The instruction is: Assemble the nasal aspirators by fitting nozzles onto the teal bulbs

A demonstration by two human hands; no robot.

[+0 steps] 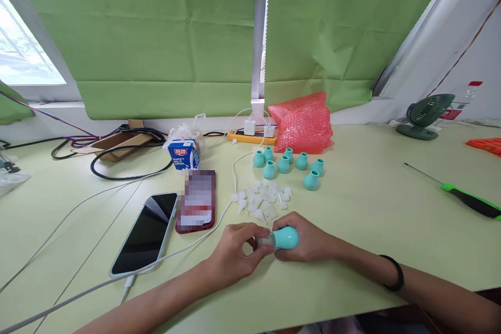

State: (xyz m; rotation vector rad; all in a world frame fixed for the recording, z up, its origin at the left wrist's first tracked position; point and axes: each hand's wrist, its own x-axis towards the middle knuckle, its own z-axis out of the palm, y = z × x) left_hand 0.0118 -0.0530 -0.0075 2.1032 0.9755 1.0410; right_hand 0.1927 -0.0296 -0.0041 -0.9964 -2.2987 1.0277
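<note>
Between my two hands, low over the table's front, is a teal rubber bulb lying sideways. My right hand is closed round it, its rounded end pointing right. A clear plastic piece sits at the bulb's left end, and my left hand pinches it between thumb and fingertips. Whether the piece is inside the bulb's neck or only against it I cannot tell. Just beyond my hands lies a pile of small clear and whitish plastic parts. Several more teal bulbs stand upright behind that pile, necks up.
Left of my hands lie a black-screened phone and a red-cased phone, with a white cable running past. Behind are a milk carton, a yellow power strip and a pink bubble-wrap bag. At right: a screwdriver and fan.
</note>
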